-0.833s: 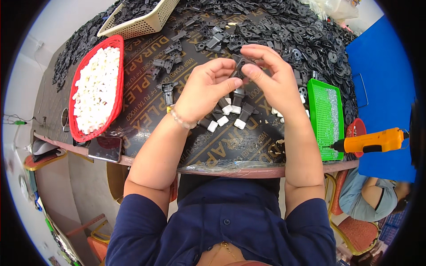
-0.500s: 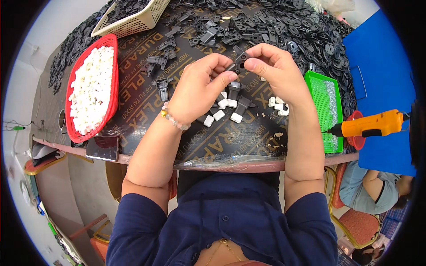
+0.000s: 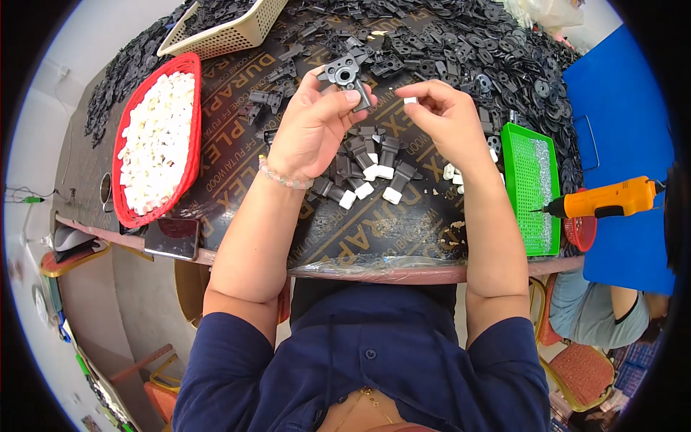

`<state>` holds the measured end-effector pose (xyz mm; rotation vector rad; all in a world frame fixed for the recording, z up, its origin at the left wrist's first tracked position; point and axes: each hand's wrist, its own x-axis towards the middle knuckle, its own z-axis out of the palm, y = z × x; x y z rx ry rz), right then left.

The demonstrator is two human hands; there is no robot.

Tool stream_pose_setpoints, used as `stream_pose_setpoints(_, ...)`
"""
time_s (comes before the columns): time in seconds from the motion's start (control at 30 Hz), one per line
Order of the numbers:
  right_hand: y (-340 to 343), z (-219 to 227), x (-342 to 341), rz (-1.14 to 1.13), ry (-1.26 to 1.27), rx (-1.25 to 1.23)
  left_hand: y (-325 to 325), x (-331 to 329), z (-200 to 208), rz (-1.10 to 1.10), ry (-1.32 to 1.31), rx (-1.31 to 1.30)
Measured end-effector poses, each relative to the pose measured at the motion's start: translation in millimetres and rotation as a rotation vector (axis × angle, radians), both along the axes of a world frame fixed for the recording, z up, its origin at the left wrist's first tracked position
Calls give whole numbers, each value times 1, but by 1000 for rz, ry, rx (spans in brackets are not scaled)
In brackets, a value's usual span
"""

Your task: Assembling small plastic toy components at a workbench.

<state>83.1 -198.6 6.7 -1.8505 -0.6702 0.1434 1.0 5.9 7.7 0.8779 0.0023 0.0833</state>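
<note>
- One black plastic bracket (image 3: pixel 344 75) is held above the table (image 3: pixel 403 230), at twelve o'clock, pinched by the left hand's (image 3: pixel 311 133) thumb and fingers, presumably leaving its round opening uncovered.
- At four o'clock from it, the right hand's (image 3: pixel 452 124) thumb and forefinger pinch a small white block (image 3: pixel 410 101), a grip suiting its size.
- Five o'clock: black parts (image 3: pixel 404 175) with white ends (image 3: pixel 392 195), seemingly bunched for easy reach.
- Eight o'clock: a red basket (image 3: pixel 193 155), its rim containing white blocks (image 3: pixel 155 144).
- Farther toward four: an orange power screwdriver (image 3: pixel 608 200) over a green tray (image 3: pixel 520 180).
</note>
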Motion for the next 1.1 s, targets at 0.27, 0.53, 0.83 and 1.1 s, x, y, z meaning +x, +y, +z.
stream_pose_setpoints(0.27,31,0,-28,-6,471,781,-4,6,-6,144,-87,64)
stream_pose_setpoints(0.53,36,-3,-34,67,665,772,-18,3,-8,237,-111,190)
stream_pose_setpoints(0.83,27,-9,-25,187,425,640,-15,-5,-2,80,-79,123)
stream_pose_setpoints(1.1,17,6,-19,378,420,578,-4,-4,5,78,-141,702)
